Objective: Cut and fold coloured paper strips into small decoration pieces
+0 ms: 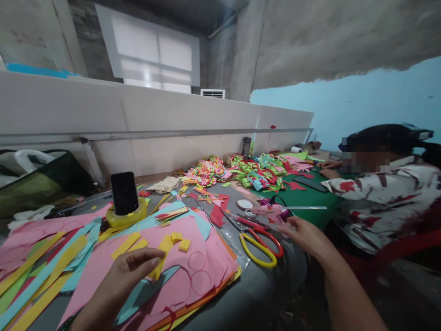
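Observation:
My left hand [126,273] is over the pink paper sheets, its thumb and fingers pinched on a yellow paper strip [159,267]. Short yellow paper pieces [184,245] lie just beyond it. To the right, my right hand [306,236] is closed at a pinkish item [270,212] beside the scissors; what exactly its fingertips hold is unclear. A thin whitish strip [308,208] extends just above that hand. Red-and-yellow-handled scissors [262,248] rest between my hands. The stacked pink paper [181,271] has circles drawn on it.
A phone [124,193] stands in a yellow tape roll [138,216]. Long coloured strips [44,276] spread at the left. Piles of colourful paper loops [210,171] lie at the back. A co-worker [382,197] sits at the right by a green surface [313,202].

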`<control>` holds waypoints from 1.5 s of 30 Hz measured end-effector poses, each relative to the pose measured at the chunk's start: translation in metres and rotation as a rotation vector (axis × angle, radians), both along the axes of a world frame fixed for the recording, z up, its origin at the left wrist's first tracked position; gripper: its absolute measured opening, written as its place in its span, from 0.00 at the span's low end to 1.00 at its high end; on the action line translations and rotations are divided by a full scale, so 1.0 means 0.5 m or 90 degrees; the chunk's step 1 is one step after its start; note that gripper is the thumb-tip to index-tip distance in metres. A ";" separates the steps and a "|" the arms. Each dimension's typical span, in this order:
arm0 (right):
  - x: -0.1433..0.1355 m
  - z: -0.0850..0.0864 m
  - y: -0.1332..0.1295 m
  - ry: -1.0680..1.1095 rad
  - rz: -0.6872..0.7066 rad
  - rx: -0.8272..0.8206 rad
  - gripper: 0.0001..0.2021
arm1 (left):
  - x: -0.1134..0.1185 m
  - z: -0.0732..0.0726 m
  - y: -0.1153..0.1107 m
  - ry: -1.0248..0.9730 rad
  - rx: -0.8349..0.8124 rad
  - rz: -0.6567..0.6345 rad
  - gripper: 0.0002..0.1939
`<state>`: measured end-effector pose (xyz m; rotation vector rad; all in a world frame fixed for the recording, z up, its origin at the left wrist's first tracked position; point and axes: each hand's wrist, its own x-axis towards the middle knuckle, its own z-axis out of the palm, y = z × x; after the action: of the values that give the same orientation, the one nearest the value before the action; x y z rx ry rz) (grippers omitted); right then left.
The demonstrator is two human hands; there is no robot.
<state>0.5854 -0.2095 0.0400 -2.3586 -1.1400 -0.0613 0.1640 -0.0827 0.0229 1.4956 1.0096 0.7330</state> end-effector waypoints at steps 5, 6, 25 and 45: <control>-0.168 0.033 -0.029 -0.026 0.109 0.191 0.13 | 0.000 0.001 0.000 -0.071 -0.074 0.018 0.14; -0.216 0.031 -0.019 -0.003 0.222 0.212 0.11 | 0.003 -0.001 -0.002 -0.095 -0.069 0.020 0.12; -0.485 -0.044 0.144 -0.003 0.836 0.346 0.05 | 0.007 -0.007 -0.025 -0.246 -0.251 -0.043 0.08; -0.475 -0.055 0.168 0.543 0.576 0.125 0.14 | 0.006 0.009 -0.027 0.008 0.057 -0.133 0.14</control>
<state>0.3477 -0.1256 0.0124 -1.2532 -1.4803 0.9798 0.1670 -0.0962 0.0273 1.6564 0.8234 0.6270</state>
